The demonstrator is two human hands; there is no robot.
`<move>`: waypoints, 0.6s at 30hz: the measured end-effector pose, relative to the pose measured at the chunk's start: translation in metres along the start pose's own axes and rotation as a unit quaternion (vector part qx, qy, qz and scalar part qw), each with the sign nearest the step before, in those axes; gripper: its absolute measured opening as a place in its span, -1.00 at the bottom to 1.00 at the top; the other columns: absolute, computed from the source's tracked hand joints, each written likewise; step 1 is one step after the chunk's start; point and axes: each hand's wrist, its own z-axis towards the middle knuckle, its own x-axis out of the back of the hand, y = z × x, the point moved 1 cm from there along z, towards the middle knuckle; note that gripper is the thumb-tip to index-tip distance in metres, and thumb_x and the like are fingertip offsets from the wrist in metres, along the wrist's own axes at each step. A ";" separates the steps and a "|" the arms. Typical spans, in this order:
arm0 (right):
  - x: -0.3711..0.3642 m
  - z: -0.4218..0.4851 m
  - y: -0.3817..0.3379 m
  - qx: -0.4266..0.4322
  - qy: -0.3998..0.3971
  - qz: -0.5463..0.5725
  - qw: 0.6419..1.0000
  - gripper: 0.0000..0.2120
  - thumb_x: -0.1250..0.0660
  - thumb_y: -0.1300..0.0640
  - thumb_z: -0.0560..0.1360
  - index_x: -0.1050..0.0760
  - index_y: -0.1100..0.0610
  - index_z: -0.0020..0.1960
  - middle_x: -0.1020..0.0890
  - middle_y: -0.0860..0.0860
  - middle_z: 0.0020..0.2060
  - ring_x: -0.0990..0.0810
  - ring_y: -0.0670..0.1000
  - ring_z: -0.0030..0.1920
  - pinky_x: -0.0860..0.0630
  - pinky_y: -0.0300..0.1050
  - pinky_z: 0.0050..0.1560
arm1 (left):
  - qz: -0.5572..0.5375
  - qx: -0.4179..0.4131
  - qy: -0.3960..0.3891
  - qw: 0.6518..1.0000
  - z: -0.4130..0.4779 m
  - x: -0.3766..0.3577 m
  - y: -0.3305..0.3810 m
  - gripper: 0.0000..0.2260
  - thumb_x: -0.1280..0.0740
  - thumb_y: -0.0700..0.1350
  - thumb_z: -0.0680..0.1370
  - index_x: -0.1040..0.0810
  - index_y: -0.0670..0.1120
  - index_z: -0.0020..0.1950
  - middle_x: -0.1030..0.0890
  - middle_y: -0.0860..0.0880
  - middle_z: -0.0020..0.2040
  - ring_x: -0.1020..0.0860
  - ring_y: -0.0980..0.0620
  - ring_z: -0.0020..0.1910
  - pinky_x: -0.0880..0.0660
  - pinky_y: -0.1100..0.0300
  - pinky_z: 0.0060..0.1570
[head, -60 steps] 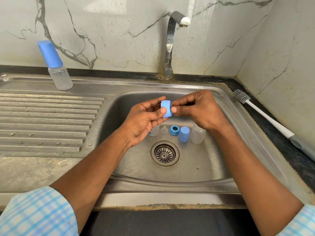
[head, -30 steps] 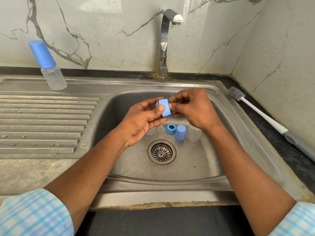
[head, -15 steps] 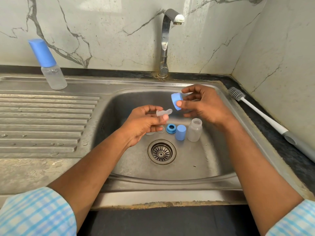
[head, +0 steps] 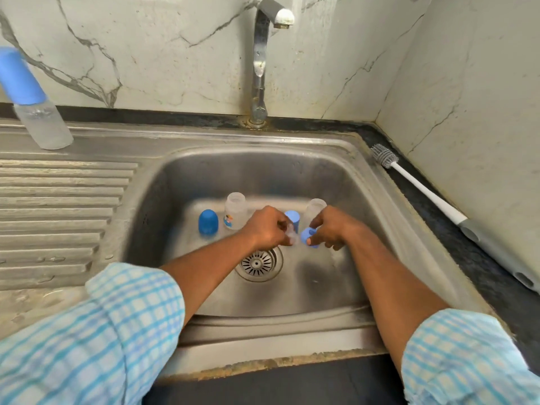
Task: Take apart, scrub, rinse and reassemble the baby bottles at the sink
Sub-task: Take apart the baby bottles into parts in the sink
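Note:
Both hands are low in the sink basin (head: 380, 217), just above the drain (head: 258, 263). My left hand (head: 267, 229) pinches a clear teat (head: 292, 235). My right hand (head: 328, 229) holds a blue screw ring (head: 307, 237) close beside it. Behind the hands stand a blue cap (head: 208, 222), an open clear bottle with a printed label (head: 235, 210), a second blue cap (head: 292, 219) and another open clear bottle (head: 315, 210), both partly hidden by the hands.
An assembled bottle with a blue cap (head: 35, 106) stands on the ribbed draining board (head: 58, 217) at the back left. A bottle brush (head: 423, 194) lies on the dark counter at the right. The tap (head: 261, 62) stands over the basin, with no water running.
The ring and teat were pulled apart: teat in the left hand, ring in the right. Both hands then dropped toward the sink floor. The view tilted down and nearer.

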 end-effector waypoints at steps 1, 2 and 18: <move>-0.004 0.003 0.003 -0.007 0.001 -0.015 1.000 -0.62 -0.55 0.15 0.41 -0.56 0.20 0.16 -0.60 0.14 -0.18 -0.57 0.09 -0.26 -0.50 -0.10 -0.29 | 0.039 0.001 -0.014 0.999 0.007 -0.008 -0.002 -0.87 -0.53 -0.17 0.41 -0.69 -0.10 -0.06 -0.65 -0.04 -0.15 -0.57 0.02 -0.16 -0.44 0.21 -0.14; -0.007 0.004 0.005 -0.014 0.010 -0.035 0.999 -0.68 -0.55 0.13 0.39 -0.56 0.21 0.07 -0.58 0.14 -0.21 -0.54 0.08 -0.30 -0.46 -0.12 -0.33 | 0.069 0.003 -0.024 0.997 0.012 -0.016 -0.003 -0.85 -0.51 -0.18 0.42 -0.68 -0.11 -0.03 -0.63 -0.03 -0.16 -0.54 0.02 -0.17 -0.40 0.23 -0.19; -0.016 0.023 0.018 -0.111 0.022 -0.142 0.983 -0.72 -0.54 0.14 0.37 -0.44 0.15 -0.11 -0.62 0.14 -0.10 -0.63 0.13 -0.11 -0.62 0.06 0.08 | 0.102 0.042 -0.039 0.993 0.044 -0.063 -0.012 -0.69 -0.49 -0.14 0.48 -0.60 -0.11 0.20 -0.65 -0.07 0.09 -0.59 -0.06 0.02 -0.52 0.15 -0.03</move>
